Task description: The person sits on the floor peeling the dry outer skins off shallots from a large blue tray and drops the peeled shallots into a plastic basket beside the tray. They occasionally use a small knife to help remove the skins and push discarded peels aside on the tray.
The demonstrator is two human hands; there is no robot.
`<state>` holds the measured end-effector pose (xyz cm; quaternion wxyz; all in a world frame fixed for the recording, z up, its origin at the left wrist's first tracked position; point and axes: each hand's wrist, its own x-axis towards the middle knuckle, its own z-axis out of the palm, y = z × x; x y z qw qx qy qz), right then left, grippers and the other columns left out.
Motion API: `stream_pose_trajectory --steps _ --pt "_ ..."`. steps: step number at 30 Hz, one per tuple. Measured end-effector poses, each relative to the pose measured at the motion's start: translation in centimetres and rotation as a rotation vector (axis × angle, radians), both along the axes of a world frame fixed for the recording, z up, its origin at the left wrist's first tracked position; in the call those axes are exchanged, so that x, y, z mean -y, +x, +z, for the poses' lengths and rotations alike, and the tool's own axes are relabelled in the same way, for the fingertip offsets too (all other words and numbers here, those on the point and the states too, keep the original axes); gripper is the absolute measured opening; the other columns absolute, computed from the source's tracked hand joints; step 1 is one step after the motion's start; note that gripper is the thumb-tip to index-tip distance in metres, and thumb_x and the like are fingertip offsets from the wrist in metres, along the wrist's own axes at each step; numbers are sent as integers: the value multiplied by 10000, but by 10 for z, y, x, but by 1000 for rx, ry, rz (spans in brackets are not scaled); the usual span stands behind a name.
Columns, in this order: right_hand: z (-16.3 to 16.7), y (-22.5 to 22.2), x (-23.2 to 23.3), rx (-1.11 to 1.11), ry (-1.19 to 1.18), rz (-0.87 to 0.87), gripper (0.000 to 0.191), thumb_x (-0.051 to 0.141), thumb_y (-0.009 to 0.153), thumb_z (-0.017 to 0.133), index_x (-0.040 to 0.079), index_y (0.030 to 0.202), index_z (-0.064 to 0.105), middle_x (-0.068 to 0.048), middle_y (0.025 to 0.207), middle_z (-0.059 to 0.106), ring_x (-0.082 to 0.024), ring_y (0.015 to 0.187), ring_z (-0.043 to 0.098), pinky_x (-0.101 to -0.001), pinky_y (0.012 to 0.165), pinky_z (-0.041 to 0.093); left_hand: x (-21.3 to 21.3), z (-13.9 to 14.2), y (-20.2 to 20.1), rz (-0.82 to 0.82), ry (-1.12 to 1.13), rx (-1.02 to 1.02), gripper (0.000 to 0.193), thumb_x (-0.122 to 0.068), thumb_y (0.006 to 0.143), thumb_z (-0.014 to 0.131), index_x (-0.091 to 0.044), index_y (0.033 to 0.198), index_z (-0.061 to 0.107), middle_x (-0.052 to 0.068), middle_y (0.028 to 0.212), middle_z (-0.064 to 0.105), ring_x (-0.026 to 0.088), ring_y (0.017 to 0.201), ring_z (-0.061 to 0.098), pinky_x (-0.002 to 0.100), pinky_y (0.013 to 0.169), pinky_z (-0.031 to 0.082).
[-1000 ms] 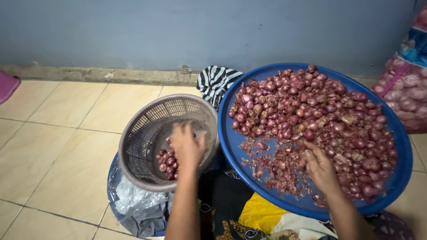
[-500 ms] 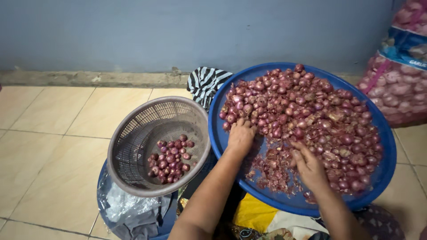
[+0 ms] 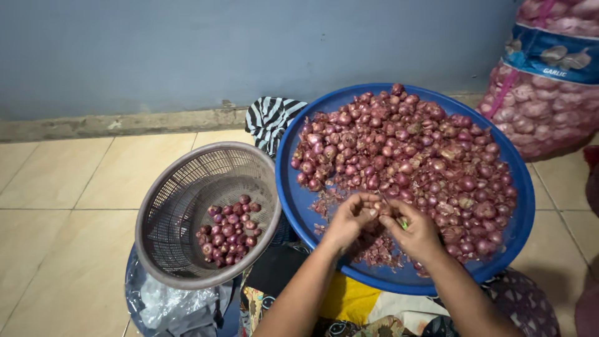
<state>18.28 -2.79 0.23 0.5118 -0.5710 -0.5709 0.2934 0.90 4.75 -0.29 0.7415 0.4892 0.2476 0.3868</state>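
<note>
Interior, floor level, against a wall.
Blue-grey painted wall (image 3: 249, 50) stood above a rough concrete skirting strip (image 3: 112, 123); beige glazed floor tiles (image 3: 68, 187) with dark grout lines lay under even, soft light.

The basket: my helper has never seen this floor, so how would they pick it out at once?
Start at the big round blue tray heaped with red shallots. Beside its left edge, tilted on the tiled floor, sits the basket: grey, perforated, bowl-shaped, holding only a small cluster of shallots.

Forearms bare, no sleeves; patterned dark-and-yellow cloth over lap.
</note>
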Motion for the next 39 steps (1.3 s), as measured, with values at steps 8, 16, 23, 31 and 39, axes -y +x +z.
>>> stream_pose_trajectory --steps 8,16,23,31,39 --pt "0 -3 4 143 -8 -34 288 141 845 782 35 1096 691 -44 917 754 -107 825 675 -289 734 544 8 -5 8 161 290 -196 165 -15 937 740 -9 1074 649 67 975 717 117 887 668 257 799 553" --pt "17 -8 4 164 -209 -279 259 184 829 857 14 950 703 -81 775 722 -111 643 596 -304 598 497 11 -4 6 556 468 -441 142 -75 937 770 -45 948 631 31 826 674 139 760 647 299 717 538" --pt "25 -8 3 -188 -120 -151 241 89 888 725 54 1123 683 -39 929 736 -103 696 612 -280 600 481 15 -11 14 118 269 -194 323 -51 850 779 -77 1105 583 -18 934 623 76 840 563 232 752 481" --pt "12 -3 -2 -243 -70 -62 231 194 1058 621 -28 1073 686 -54 841 709 -103 698 646 -241 634 518 19 -12 18 167 334 -175 212 -22 924 815 12 1065 661 14 908 634 83 801 530 228 708 471" --pt "37 -12 26 47 -140 54 396 223 1025 496 106 1398 560 -47 801 572 -149 673 531 -300 615 462 18 -14 7 211 15 58 175 -21 942 711 -25 1085 610 37 936 700 87 775 653 226 673 550"
